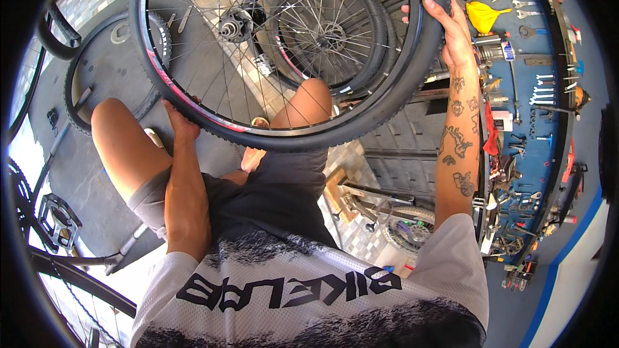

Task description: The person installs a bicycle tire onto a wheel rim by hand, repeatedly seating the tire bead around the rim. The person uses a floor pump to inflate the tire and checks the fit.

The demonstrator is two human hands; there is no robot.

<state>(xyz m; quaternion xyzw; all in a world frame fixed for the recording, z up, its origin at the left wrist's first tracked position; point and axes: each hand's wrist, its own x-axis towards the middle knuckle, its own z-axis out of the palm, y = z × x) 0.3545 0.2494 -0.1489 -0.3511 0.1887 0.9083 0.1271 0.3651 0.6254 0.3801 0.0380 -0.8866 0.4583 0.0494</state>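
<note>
Above my lap, a bicycle wheel [284,140] with a knobby black tire is held up and tilted between my two hands. Its black rim carries red and white decals, and the hub [235,26] shows among the spokes. My left hand [182,122] is closed around the tire at the wheel's lower left, its fingers partly hidden. At the upper right, my right hand [453,35] grips the tire, with fingertips showing inside the rim. Through the spokes, a second wheel [332,37] with a tire and disc rotor appears beyond.
A loose tire [72,100] lies on the dark mat at left. A blue tool board [525,90] with wrenches and pliers runs along the right, a yellow cloth-like item [483,17] near my right hand. Bike parts and a pedal [59,222] stand at lower left.
</note>
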